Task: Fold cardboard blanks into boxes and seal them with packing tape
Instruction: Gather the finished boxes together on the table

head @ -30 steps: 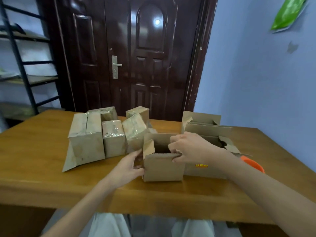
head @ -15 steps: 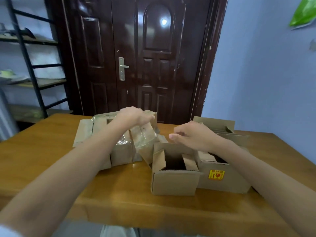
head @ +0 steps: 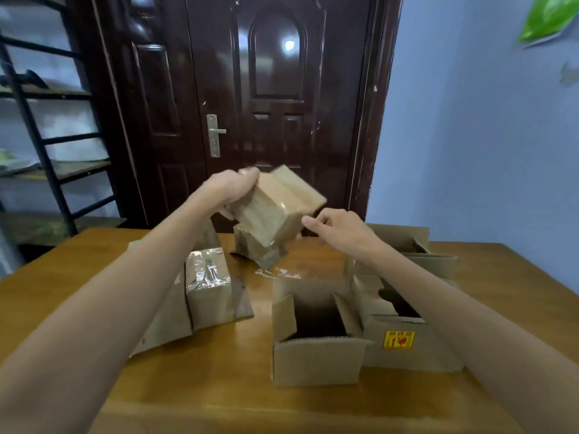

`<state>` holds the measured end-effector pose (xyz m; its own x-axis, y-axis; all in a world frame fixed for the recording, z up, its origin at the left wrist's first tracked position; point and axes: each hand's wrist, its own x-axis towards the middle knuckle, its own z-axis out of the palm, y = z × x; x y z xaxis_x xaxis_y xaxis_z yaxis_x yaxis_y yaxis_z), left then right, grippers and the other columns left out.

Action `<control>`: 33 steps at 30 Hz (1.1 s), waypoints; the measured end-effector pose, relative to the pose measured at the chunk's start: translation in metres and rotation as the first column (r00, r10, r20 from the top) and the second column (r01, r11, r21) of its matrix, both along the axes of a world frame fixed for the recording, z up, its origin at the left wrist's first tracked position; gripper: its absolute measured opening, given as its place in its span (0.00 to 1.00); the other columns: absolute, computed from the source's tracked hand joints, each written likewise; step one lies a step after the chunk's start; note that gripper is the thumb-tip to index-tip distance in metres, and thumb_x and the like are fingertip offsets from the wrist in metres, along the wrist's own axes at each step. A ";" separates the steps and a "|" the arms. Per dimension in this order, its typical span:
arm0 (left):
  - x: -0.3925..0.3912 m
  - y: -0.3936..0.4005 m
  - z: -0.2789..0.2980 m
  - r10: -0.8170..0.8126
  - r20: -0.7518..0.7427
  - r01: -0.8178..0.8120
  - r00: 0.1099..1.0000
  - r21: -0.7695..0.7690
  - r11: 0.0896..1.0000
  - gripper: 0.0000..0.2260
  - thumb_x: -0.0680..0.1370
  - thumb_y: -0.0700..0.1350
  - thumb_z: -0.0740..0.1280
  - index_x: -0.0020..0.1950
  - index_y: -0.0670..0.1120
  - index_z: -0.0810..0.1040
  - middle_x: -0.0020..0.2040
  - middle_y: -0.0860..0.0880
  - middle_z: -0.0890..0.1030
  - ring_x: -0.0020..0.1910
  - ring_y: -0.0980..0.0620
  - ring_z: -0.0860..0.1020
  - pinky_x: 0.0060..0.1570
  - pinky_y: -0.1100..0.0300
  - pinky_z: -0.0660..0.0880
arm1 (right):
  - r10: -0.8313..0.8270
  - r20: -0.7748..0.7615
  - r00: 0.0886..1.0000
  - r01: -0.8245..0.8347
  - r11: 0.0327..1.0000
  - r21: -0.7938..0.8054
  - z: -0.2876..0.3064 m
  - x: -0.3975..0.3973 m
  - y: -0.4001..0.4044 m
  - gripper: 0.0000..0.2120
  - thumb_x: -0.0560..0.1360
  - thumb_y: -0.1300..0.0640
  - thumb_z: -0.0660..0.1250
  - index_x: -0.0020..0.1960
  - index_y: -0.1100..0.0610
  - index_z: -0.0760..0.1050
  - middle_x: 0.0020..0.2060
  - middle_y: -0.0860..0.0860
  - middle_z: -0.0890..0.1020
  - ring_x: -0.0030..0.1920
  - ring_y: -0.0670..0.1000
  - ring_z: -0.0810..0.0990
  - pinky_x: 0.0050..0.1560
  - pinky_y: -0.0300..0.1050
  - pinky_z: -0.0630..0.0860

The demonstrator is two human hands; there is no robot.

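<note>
the left hand [head: 233, 191] grips a taped box [head: 279, 206] up in the air. the right hand [head: 340, 228], fingers loosely bent, holds nothing beside it.

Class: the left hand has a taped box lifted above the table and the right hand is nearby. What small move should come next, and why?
Probably the right hand closes on the taped box: the left hand grips it tilted in mid-air, and the right hovers just beside it, holding nothing.

1. The room is dimly, softly lit; a lamp is mirrored as glare on the glossy door [head: 275, 89].
2. The lifted box [head: 279, 208] is smeared by motion blur.
3. Edges are bowed by wide-angle distortion.
</note>
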<state>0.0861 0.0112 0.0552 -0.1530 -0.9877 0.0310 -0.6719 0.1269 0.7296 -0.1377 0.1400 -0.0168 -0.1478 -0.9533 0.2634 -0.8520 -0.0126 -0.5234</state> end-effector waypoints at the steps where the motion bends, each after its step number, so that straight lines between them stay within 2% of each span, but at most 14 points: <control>1: 0.004 0.001 0.009 -0.005 -0.147 0.004 0.989 -0.005 1.000 0.33 0.79 0.65 0.59 0.73 0.41 0.72 0.65 0.42 0.76 0.54 0.38 0.82 0.50 0.46 0.86 | -0.026 0.099 0.995 0.026 1.000 0.004 0.006 0.000 -0.003 0.31 0.77 0.24 0.55 0.59 0.48 0.77 0.40 0.47 0.87 0.44 0.50 0.85 0.53 0.55 0.82; 3: 0.008 0.003 0.017 -0.073 -0.377 0.084 0.923 0.012 0.996 0.33 0.76 0.64 0.64 0.71 0.41 0.72 0.64 0.43 0.78 0.55 0.41 0.82 0.50 0.47 0.86 | -0.034 0.384 0.923 0.011 0.998 0.063 0.023 0.000 -0.007 0.38 0.76 0.22 0.51 0.65 0.51 0.74 0.41 0.48 0.89 0.44 0.53 0.86 0.45 0.48 0.79; 4: 0.009 0.005 0.014 -0.119 -0.421 0.138 0.899 0.015 0.990 0.32 0.74 0.63 0.67 0.69 0.42 0.74 0.63 0.43 0.80 0.56 0.42 0.83 0.50 0.48 0.86 | -0.044 0.498 0.866 -0.003 0.996 0.092 0.031 -0.001 -0.007 0.39 0.77 0.22 0.51 0.66 0.53 0.74 0.43 0.50 0.89 0.44 0.53 0.87 0.42 0.46 0.77; 6: 0.009 0.008 -0.003 -0.196 -0.423 0.225 0.885 0.019 0.974 0.34 0.70 0.61 0.73 0.69 0.42 0.74 0.64 0.42 0.80 0.58 0.43 0.83 0.53 0.47 0.84 | -0.022 0.554 0.833 -0.027 0.996 0.080 0.040 -0.009 -0.009 0.36 0.78 0.25 0.55 0.69 0.53 0.73 0.50 0.51 0.88 0.47 0.52 0.88 0.43 0.47 0.81; 9: 0.011 0.013 -0.032 -0.306 -0.301 0.332 0.903 0.041 0.942 0.39 0.75 0.52 0.77 0.80 0.48 0.61 0.63 0.47 0.79 0.60 0.51 0.79 0.63 0.45 0.76 | 0.055 0.475 0.878 -0.084 0.996 0.041 0.035 -0.026 -0.015 0.27 0.81 0.36 0.64 0.75 0.45 0.66 0.58 0.46 0.82 0.53 0.50 0.86 0.52 0.50 0.84; 12: 0.012 0.009 -0.055 -0.428 -0.204 0.451 0.880 0.077 0.889 0.46 0.75 0.48 0.79 0.84 0.58 0.52 0.61 0.49 0.80 0.60 0.53 0.78 0.59 0.50 0.74 | 0.079 0.333 0.940 -0.114 0.990 0.086 0.025 -0.040 -0.024 0.17 0.82 0.45 0.68 0.70 0.47 0.75 0.57 0.45 0.82 0.55 0.48 0.83 0.52 0.45 0.83; 15: 0.007 0.002 -0.077 -0.469 -0.169 0.480 0.867 0.029 0.877 0.40 0.76 0.51 0.79 0.81 0.61 0.59 0.61 0.48 0.82 0.57 0.50 0.83 0.59 0.47 0.82 | 0.153 0.087 0.984 -0.165 0.975 0.146 0.011 -0.048 -0.033 0.11 0.82 0.48 0.70 0.62 0.50 0.84 0.50 0.44 0.85 0.52 0.48 0.83 0.56 0.46 0.82; 17: 0.005 -0.002 -0.092 -0.516 -0.098 0.517 0.851 -0.014 0.856 0.32 0.77 0.51 0.77 0.78 0.61 0.67 0.62 0.48 0.79 0.55 0.49 0.83 0.56 0.48 0.84 | 0.185 -0.026 0.982 -0.176 0.966 0.188 0.002 -0.051 -0.036 0.12 0.81 0.49 0.71 0.61 0.53 0.85 0.53 0.45 0.86 0.51 0.46 0.83 0.59 0.46 0.81; 19: 0.003 -0.006 -0.105 -0.574 0.064 0.577 0.817 -0.050 0.815 0.26 0.78 0.55 0.75 0.75 0.58 0.73 0.66 0.52 0.76 0.61 0.50 0.81 0.60 0.52 0.82 | 0.217 -0.104 0.971 -0.188 0.954 0.234 -0.005 -0.051 -0.037 0.13 0.80 0.50 0.72 0.62 0.54 0.85 0.59 0.47 0.85 0.54 0.45 0.83 0.60 0.45 0.81; 21: 0.000 -0.006 -0.116 -0.600 0.208 0.618 0.773 -0.032 0.785 0.24 0.79 0.62 0.70 0.74 0.57 0.75 0.72 0.54 0.75 0.69 0.52 0.76 0.68 0.55 0.74 | 0.248 -0.135 0.959 -0.201 0.935 0.292 -0.011 -0.051 -0.038 0.13 0.80 0.49 0.72 0.62 0.53 0.85 0.58 0.46 0.86 0.54 0.45 0.83 0.60 0.43 0.81; 23: -0.005 -0.005 -0.124 -0.607 0.271 0.638 0.747 -0.031 0.770 0.25 0.81 0.64 0.64 0.75 0.56 0.74 0.73 0.53 0.73 0.71 0.53 0.72 0.69 0.56 0.69 | 0.268 -0.156 0.951 -0.201 0.916 0.346 -0.016 -0.051 -0.039 0.14 0.81 0.47 0.70 0.61 0.52 0.86 0.55 0.44 0.86 0.52 0.44 0.83 0.57 0.40 0.81; 28: -0.012 -0.002 -0.132 -0.603 0.279 0.633 0.748 -0.023 0.774 0.24 0.84 0.62 0.62 0.76 0.52 0.74 0.68 0.50 0.74 0.65 0.54 0.72 0.53 0.71 0.67 | 0.282 -0.179 0.943 -0.197 0.902 0.384 -0.016 -0.052 -0.045 0.15 0.81 0.45 0.70 0.59 0.54 0.86 0.48 0.42 0.83 0.48 0.44 0.82 0.46 0.32 0.76; 31: -0.008 -0.005 -0.122 -0.610 0.265 0.624 0.747 0.036 0.780 0.27 0.80 0.69 0.61 0.77 0.60 0.70 0.68 0.53 0.75 0.66 0.52 0.75 0.58 0.61 0.70 | 0.312 -0.179 0.933 -0.211 0.878 0.430 -0.011 -0.052 -0.049 0.15 0.81 0.45 0.70 0.58 0.55 0.86 0.45 0.40 0.83 0.47 0.45 0.83 0.48 0.35 0.78; 33: -0.003 -0.011 -0.102 -0.591 0.226 0.599 0.774 0.038 0.800 0.25 0.81 0.69 0.59 0.75 0.61 0.70 0.64 0.54 0.78 0.60 0.54 0.79 0.54 0.60 0.76 | 0.324 -0.167 0.931 -0.227 0.874 0.430 -0.005 -0.053 -0.053 0.16 0.81 0.44 0.70 0.59 0.55 0.87 0.46 0.40 0.84 0.50 0.47 0.83 0.51 0.38 0.79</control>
